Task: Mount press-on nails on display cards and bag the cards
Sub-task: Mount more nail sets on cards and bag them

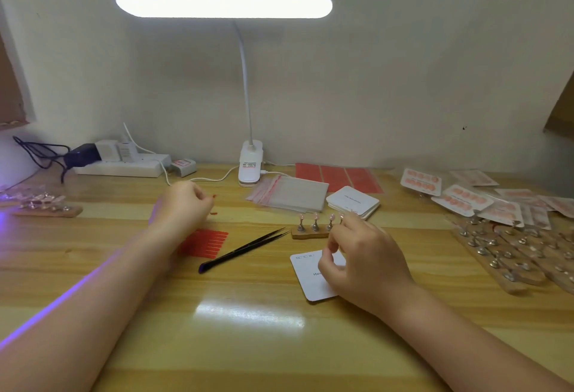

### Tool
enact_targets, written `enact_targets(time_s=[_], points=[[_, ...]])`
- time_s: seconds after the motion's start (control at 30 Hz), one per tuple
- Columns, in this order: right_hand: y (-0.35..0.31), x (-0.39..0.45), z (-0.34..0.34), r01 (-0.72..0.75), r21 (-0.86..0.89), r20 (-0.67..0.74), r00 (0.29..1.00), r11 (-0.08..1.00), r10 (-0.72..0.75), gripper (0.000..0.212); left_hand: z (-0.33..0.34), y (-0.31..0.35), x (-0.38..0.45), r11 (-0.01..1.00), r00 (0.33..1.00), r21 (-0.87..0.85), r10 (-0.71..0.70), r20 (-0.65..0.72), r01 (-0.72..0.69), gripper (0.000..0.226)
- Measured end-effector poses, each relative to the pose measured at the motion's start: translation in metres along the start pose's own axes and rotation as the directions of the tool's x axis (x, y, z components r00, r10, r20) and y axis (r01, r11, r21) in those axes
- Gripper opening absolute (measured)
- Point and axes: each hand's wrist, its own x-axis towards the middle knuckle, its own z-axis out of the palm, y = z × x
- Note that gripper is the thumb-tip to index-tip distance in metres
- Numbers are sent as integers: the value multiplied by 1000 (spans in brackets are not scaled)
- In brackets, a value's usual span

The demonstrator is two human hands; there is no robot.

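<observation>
A white display card (306, 279) lies on the wooden table in front of me, partly under my right hand (363, 262), whose fingers are pinched together over it on something too small to make out. Just behind stands a small wooden holder (310, 233) with pink nails on metal pegs. My left hand (183, 205) hovers further left with fingers curled, a tiny red scrap at its fingertips. Below it lies a red adhesive strip sheet (206, 242). Black tweezers (245, 250) rest between my hands.
Clear zip bags (289, 192), a stack of blank cards (352, 202) and red adhesive sheets (338, 175) sit behind. Bagged finished cards (466, 199) and wooden peg holders (509, 255) fill the right side. A clip lamp (250, 168) and a power strip (121, 168) stand at the wall.
</observation>
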Motion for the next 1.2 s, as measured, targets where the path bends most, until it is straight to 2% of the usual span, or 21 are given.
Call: enact_targets(time_s=[0.03, 0.1, 0.13, 0.17, 0.2, 0.23, 0.27, 0.3, 0.4, 0.43, 0.5, 0.67, 0.73, 0.83, 0.9, 0.97, 1.03, 1.1, 1.13, 1.2], points=[[1, -1, 1, -5, 10, -8, 1000, 1000, 5, 15, -4, -2, 3, 987, 999, -161, -31, -17, 28, 12], [1, -1, 3, -23, 35, -7, 1000, 999, 23, 16, -12, -1, 4, 905, 995, -414, -85, 54, 100, 44], [2, -1, 3, -34, 46, 1, 999, 998, 34, 17, -14, -2, 4, 907, 992, -404, -93, 90, 122, 55], [2, -1, 4, -44, 54, 8, 999, 998, 44, 17, -18, -2, 5, 952, 992, -285, -92, 81, 112, 58], [2, -1, 4, -53, 59, 15, 999, 997, 52, 17, -23, 0, 6, 992, 993, -84, -91, 71, 96, 55], [2, -1, 5, -60, 62, 22, 998, 996, 59, 16, -30, 2, 4, 985, 991, 152, -101, 87, 86, 50], [1, -1, 5, -66, 64, 30, 997, 996, 64, 16, -37, 8, -1, 937, 979, 342, -136, 150, 78, 50], [1, -1, 5, -71, 65, 39, 997, 995, 68, 15, -41, 14, -7, 890, 954, 450, -194, 231, 72, 54], [1, -1, 5, -78, 64, 68, 995, 995, 73, 12, -37, 28, -23, 856, 825, 507, -358, 437, 103, 66], [1, -1, 5, -79, 63, 77, 994, 995, 74, 11, -33, 30, -28, 851, 800, 516, -378, 467, 101, 70], [1, -1, 5, -79, 66, 78, 994, 995, 74, 11, -25, 32, -35, 828, 796, 559, -369, 480, 47, 80], [0, -1, 5, -85, 80, 81, 994, 993, 78, 11, -17, 31, -38, 845, 875, 531, -304, 376, 65, 100], [0, -1, 4, -83, 82, 79, 994, 993, 77, 11, -15, 30, -37, 865, 905, 501, -230, 357, 22, 89], [0, -1, 5, -80, 82, 75, 994, 993, 74, 11, -13, 31, -35, 898, 955, 440, -113, 272, -19, 60], [1, -1, 5, -75, 87, 69, 995, 993, 69, 11, -16, 33, -35, 885, 985, 464, -49, 168, -35, 52], [1, -1, 5, -78, 92, 70, 995, 993, 72, 11, -21, 34, -34, 857, 996, 508, 93, 3, -82, 47], [2, -1, 5, -91, 108, 68, 994, 990, 84, 11, -28, 37, -32, 857, 951, 489, 267, -153, -162, 48], [2, 0, 4, -105, 145, 59, 994, 984, 97, 13, -35, 46, -34, 880, 903, 398, 366, -224, -258, 52], [2, 1, 3, -112, 178, 49, 993, 978, 104, 14, -39, 52, -37, 902, 901, 312, 374, -217, -299, 53], [-1, 5, -2, -153, 315, 43, 988, 937, 147, 15, -45, 68, -46, 934, 929, 69, 357, -94, -352, 46]])
